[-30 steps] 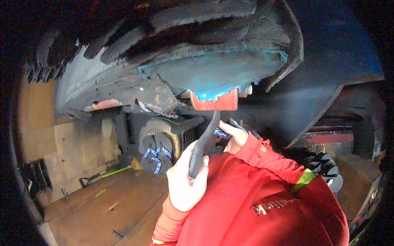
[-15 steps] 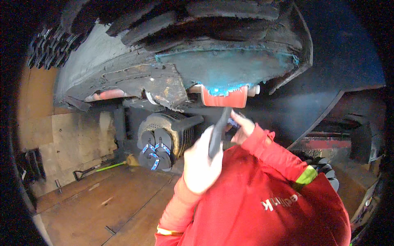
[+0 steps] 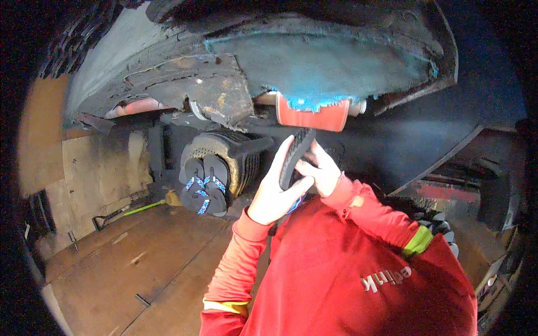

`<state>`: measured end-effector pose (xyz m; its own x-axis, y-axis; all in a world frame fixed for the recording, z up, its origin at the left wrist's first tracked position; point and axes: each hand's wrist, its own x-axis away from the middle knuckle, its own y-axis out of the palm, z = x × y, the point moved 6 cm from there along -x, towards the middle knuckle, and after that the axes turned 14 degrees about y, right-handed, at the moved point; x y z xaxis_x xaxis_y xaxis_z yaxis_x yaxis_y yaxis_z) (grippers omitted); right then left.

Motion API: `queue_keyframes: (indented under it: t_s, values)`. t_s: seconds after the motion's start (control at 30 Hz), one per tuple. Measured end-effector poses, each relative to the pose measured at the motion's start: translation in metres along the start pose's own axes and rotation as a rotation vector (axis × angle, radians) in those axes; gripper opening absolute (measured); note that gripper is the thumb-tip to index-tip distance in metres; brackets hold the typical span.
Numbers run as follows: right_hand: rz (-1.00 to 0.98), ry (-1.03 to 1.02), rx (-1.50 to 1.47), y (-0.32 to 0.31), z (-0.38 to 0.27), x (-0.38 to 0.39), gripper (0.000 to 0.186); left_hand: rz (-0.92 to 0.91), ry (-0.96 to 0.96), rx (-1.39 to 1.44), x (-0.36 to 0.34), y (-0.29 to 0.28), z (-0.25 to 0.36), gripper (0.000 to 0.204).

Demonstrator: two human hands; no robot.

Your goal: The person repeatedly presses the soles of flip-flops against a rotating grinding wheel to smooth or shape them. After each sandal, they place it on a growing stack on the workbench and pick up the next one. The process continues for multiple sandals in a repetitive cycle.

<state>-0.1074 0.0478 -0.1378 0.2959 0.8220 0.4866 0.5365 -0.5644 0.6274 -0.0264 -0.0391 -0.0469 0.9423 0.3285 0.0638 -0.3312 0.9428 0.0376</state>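
Note:
A dark flip-flop (image 3: 298, 151) is tilted on edge between my two hands, its textured sole showing and a bit of blue-and-white strap below. My left hand (image 3: 273, 193) is closed around the lower part, thumb pointing across to the right. On the other side, my right hand (image 3: 322, 171) grips it with bent fingers. Just above the flip-flop's upper end is a red-orange sanding belt (image 3: 314, 119), set under a worn, blue-dusted hood (image 3: 336, 67). From this angle I cannot tell whether the two touch.
Left of my hands, several dark flip-flops (image 3: 204, 185) with blue-and-white straps lie on a dusty crate (image 3: 241, 168). A green-handled tool (image 3: 144, 208) rests by the wooden wall panels (image 3: 103, 173). More soles (image 3: 443, 227) are stacked at the right. A second red belt (image 3: 140, 107) shows at left.
The flip-flop has turned, so its textured sole now shows, and sits lower relative to the belt. My right hand has moved in against it. The whole view has shifted slightly.

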Motion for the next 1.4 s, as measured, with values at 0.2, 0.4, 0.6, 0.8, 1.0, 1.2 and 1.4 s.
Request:
queue_keyframes:
  t_s: [0.2, 0.4, 0.6, 0.8, 1.0, 1.2, 1.4]
  values:
    - [-0.031, -0.037, -0.001, 0.014, -0.026, 0.005, 0.051, 0.018, 0.015, -0.147, -0.015, 0.001, 0.003, 0.082]
    - [0.001, 0.201, -0.393, -0.015, -0.011, -0.016, 0.046, 0.023, -0.099, -0.111, -0.051, 0.006, -0.021, 0.053]
    - [-0.018, 0.132, -0.209, -0.030, -0.022, -0.008, 0.044, 0.080, 0.021, -0.064, -0.036, 0.011, -0.031, 0.075]
    - [0.024, 0.130, 0.041, -0.007, -0.038, 0.010, 0.052, 0.125, 0.109, 0.191, -0.005, 0.015, -0.028, 0.088]
    - [0.145, 0.073, 0.492, 0.002, -0.052, 0.026, 0.074, 0.079, 0.225, 0.260, 0.014, 0.014, -0.031, 0.093]
    - [0.126, -0.178, 1.159, 0.018, -0.057, 0.046, 0.083, 0.107, 0.183, 0.469, 0.034, 0.017, -0.049, 0.095]
    - [0.407, -0.632, 1.520, 0.037, -0.018, 0.060, 0.100, 0.215, 0.133, 0.182, 0.024, -0.004, -0.034, 0.069]
